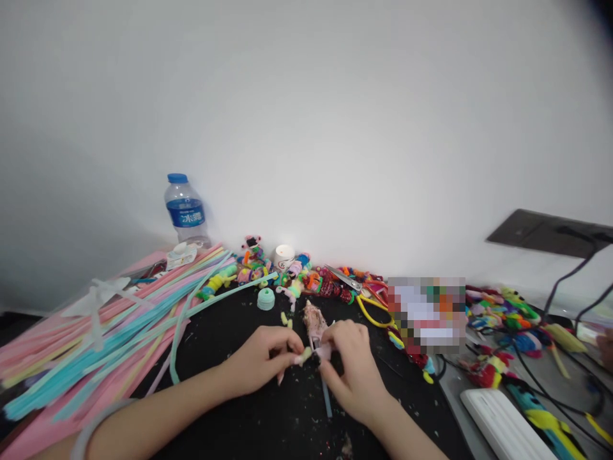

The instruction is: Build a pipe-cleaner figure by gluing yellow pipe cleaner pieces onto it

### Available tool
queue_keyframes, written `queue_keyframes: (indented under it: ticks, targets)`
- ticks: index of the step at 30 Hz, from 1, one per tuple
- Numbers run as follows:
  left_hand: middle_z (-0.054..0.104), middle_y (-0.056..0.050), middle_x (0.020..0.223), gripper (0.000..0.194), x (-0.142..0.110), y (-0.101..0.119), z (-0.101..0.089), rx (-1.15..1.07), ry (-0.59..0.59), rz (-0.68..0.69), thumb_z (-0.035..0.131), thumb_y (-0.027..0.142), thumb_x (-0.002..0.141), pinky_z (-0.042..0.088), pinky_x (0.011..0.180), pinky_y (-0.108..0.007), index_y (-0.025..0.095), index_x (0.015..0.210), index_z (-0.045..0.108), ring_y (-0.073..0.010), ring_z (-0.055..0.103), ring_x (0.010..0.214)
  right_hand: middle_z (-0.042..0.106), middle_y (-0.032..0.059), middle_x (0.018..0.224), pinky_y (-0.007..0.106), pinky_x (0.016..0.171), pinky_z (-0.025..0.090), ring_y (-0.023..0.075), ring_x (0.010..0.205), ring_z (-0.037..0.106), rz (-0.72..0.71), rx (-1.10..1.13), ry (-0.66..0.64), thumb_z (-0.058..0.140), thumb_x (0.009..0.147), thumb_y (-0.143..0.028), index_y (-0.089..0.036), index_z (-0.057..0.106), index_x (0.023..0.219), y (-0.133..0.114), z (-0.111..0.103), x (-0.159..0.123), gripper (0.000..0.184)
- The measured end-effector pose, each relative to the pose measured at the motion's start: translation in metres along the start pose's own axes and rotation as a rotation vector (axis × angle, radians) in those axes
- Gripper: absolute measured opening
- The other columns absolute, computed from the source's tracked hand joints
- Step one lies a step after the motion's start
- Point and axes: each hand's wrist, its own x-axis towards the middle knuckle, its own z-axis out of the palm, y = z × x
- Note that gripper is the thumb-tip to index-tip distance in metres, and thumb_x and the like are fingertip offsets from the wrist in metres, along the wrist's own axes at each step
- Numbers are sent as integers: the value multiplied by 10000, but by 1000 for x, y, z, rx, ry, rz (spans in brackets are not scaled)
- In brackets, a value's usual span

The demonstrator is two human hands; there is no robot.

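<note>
Apparently for steadiness, we pinch a yellow piece (305,356) in the left hand (268,361) and a pink piece (324,351) in the right hand (353,372), close together over the desk (211,345), well forward of its back edge. Scissors (356,287) lie toward that edge, probably for easy reach. We can't make out the pink piece fully behind the fingers, and the desk's near edge is cut off.

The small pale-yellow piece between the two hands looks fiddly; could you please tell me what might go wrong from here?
The pale-yellow piece is small, so it might slip from the left hand. The scissors lie beyond the right hand; a reach forward could knock them. The white cup sits among fuzzy figures and might tip if they are pushed.
</note>
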Motion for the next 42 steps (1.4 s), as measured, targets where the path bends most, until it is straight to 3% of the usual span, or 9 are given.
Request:
queue_keyframes:
  ticks: [2,6,16,28,36,42]
  targets:
    - [589,7,715,90,-4,5,2,161,-21,101,521,175,798,417,534,-183,147,784,606,-72,523,494,530,23,768,307,664,317,188,733,461,-69,3,-52,484,796,-198,-189,491,800,-6,2,-1,13]
    - [592,2,701,84,-5,8,2,317,-7,208,535,170,798,413,594,-181,160,781,617,-100,531,582,533,30,759,304,664,318,179,733,458,-127,-22,-117,388,861,-141,-183,496,793,-10,9,-3,135]
    - [589,7,708,134,-4,6,3,214,-46,113,513,221,828,427,527,-167,144,809,621,-67,534,461,507,29,748,310,672,334,177,729,447,-83,51,-91,331,903,-139,-183,495,796,-3,16,-5,200]
    - [554,28,569,158,1,2,3,-91,-112,-48,551,249,800,403,444,-157,117,809,637,-69,497,424,474,17,707,297,647,335,166,689,443,-89,161,38,349,896,-131,-187,467,761,-4,20,-7,188]
    - [565,32,523,124,0,1,4,-133,-92,-99,644,233,717,403,434,-163,110,723,631,-73,488,408,495,18,711,306,661,346,172,697,462,-97,140,5,363,887,-120,-192,473,760,-7,23,-8,183]
    - [646,-11,609,135,-1,4,4,-128,-107,-98,608,226,740,409,421,-165,110,685,647,-75,499,411,498,19,714,307,664,344,175,708,464,-107,135,-23,358,890,-124,-192,481,765,-7,23,-9,188]
